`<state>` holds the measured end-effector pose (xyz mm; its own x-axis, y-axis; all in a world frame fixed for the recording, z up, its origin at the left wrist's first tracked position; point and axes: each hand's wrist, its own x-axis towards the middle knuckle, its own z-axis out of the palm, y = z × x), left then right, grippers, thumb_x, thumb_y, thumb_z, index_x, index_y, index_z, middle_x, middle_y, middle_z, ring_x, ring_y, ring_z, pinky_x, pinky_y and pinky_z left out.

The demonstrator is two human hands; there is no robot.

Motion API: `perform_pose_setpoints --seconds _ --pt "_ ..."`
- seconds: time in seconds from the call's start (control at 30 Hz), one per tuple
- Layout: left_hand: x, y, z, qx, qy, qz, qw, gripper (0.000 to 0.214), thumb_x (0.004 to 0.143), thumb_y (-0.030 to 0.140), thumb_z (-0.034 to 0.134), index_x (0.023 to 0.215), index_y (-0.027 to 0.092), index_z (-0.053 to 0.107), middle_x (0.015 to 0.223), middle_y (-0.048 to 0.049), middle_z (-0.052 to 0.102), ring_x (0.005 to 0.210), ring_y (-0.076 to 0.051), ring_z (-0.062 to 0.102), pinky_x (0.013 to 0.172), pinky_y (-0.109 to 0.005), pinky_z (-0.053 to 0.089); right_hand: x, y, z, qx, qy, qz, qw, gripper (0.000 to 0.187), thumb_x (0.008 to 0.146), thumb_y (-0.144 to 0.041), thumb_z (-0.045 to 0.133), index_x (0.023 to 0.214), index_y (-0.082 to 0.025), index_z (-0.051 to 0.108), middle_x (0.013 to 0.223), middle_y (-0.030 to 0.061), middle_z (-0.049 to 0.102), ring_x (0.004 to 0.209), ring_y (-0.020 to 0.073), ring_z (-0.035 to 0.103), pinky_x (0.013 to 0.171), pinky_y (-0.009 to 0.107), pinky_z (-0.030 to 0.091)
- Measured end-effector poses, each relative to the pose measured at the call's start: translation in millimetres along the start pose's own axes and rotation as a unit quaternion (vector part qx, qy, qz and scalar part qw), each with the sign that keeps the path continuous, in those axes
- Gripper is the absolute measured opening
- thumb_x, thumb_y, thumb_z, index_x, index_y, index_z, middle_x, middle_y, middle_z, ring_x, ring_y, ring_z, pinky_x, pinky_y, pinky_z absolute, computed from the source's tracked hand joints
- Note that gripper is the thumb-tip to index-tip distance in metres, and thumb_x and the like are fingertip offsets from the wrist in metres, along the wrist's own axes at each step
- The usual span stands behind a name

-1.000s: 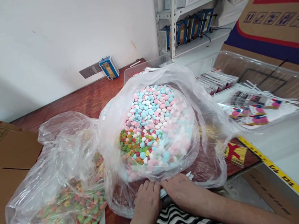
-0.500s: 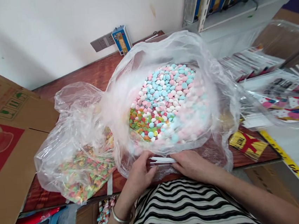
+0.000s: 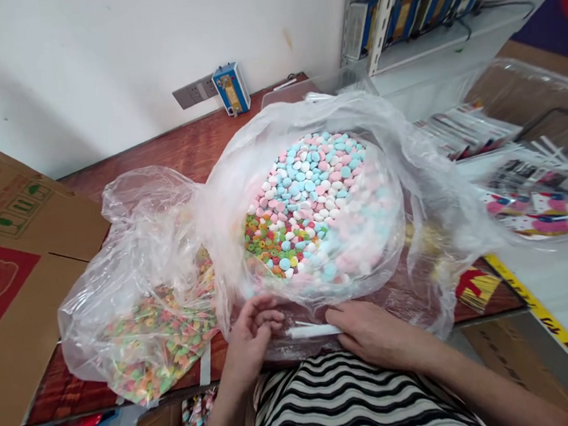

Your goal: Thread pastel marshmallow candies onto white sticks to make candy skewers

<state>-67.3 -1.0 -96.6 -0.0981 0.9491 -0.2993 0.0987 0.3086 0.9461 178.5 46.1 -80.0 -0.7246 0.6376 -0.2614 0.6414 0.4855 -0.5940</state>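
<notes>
Left of the candy bag [image 3: 381,210], a carton [image 3: 10,320] bears green goblet, arrow and umbrella signs [image 3: 22,207]; right of the bag, a yellow strip [image 3: 548,321] carries unclear lettering.

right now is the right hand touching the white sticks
Touching: the head view shows the right hand closed over one end of the white sticks.

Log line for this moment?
left hand: loosely curled, beside white sticks | right hand: holding those sticks | pastel candies: in open plastic bag beyond hands
</notes>
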Motion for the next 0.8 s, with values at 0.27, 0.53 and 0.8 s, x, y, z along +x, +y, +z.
perform_pose_setpoints --seconds 0.27,0.53,0.8 --pt "0 23 28.7 0.278 -0.043 0.206 0.937 0.052 0.091 0.022 0.05 0.142 0.021 0.04 0.119 -0.0113 0.063 0.092 -0.018 0.063 0.086 -0.032 0.05 -38 7 -37 0.139 0.119 -0.031 0.983 0.02 0.098 -0.018 0.041 0.104 -0.024 0.059 0.095 0.0001 0.071 0.083 0.0152 0.065 0.072 0.023 0.049" --pt "11 22 57.4 0.472 -0.261 0.185 0.821 0.035 0.081 0.009 0.05 0.109 0.023 0.066 0.095 -0.0049 0.068 0.086 -0.02 0.065 0.075 -0.029 0.051 21 26 -49 -0.214 0.24 0.008 0.947 0.018 0.093 -0.009 0.045 0.087 -0.018 0.06 0.083 0.008 0.064 0.078 0.0237 0.057 0.068 0.032 0.042" --pt "5 49 41.6 0.272 -0.216 0.136 0.928 0.03 0.086 0.016 0.054 0.112 0.024 0.068 0.101 -0.0044 0.069 0.089 -0.016 0.063 0.079 -0.025 0.046 27 39 -23 -0.127 0.26 -0.021 0.957 0.017 0.09 -0.011 0.055 0.106 -0.017 0.059 0.104 0.0096 0.063 0.095 0.0236 0.057 0.082 0.035 0.046"
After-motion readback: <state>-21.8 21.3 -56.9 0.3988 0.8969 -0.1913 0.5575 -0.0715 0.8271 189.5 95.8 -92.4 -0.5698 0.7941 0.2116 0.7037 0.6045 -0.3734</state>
